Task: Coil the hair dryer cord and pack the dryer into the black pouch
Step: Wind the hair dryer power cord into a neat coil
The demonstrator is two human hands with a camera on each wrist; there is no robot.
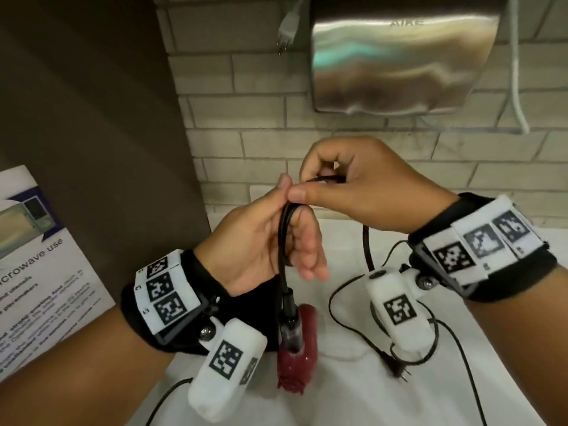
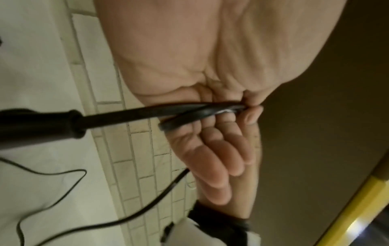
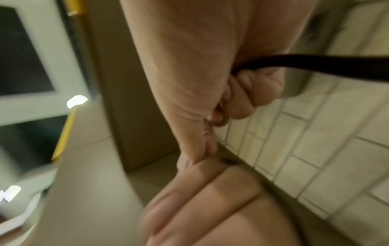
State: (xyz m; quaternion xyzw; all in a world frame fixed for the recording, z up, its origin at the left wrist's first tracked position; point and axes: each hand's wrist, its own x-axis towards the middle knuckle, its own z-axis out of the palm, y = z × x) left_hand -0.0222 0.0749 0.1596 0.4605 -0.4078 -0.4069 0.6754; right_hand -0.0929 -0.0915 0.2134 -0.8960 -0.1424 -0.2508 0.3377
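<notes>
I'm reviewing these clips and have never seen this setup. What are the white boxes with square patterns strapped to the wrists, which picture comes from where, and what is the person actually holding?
No robot here: a person works with bare hands. The white boxes are small wrist cameras on patterned marker bands. The big picture comes from a head-worn camera looking down; the other two look along each palm from those wrist cameras.

The left hand pinches a folded loop of the black cord by the thumb, other fingers loose. The right hand pinches the same cord a little further along. The dark red hair dryer hangs below the left hand, over the white counter. More cord and its plug lie on the counter. On the tiled wall hangs a steel hand dryer. No black pouch is in view.
</notes>
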